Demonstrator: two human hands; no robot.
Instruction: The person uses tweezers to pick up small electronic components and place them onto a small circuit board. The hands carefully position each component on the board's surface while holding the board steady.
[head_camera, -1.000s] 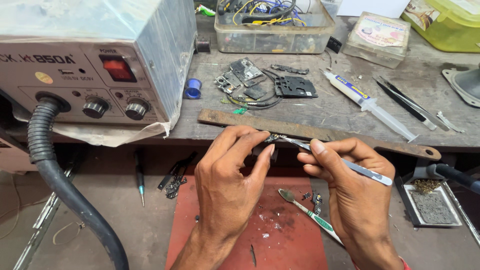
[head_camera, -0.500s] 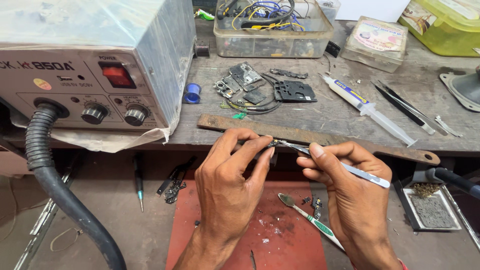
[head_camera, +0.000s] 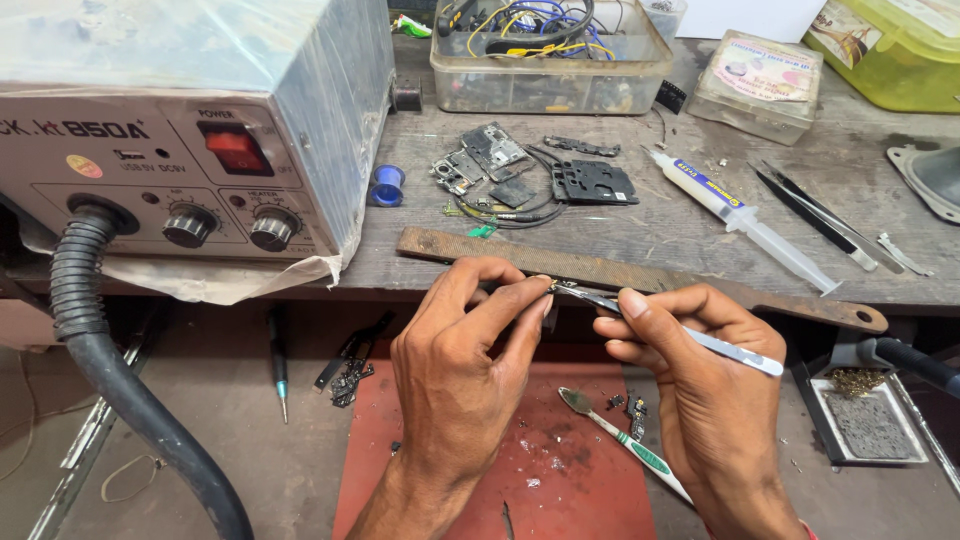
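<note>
My left hand (head_camera: 465, 370) pinches a small dark part (head_camera: 549, 313) between thumb and fingertips, just in front of the bench edge. My right hand (head_camera: 700, 385) holds metal tweezers (head_camera: 680, 331), whose tips reach left to that part at my left fingertips. Most of the part is hidden by my fingers. Both hands hover above a red mat (head_camera: 560, 470) where a toothbrush (head_camera: 625, 443) and small dark bits lie.
A hot-air rework station (head_camera: 190, 140) with a black hose (head_camera: 110, 390) stands at left. On the wooden bench lie a rusty file (head_camera: 640, 275), phone boards (head_camera: 500, 165), a syringe (head_camera: 745, 220), black tweezers (head_camera: 810, 215), a clear box of wires (head_camera: 550, 50) and a tray (head_camera: 870, 420).
The hands have kept their grip and stayed nearly still; the view has shifted only slightly.
</note>
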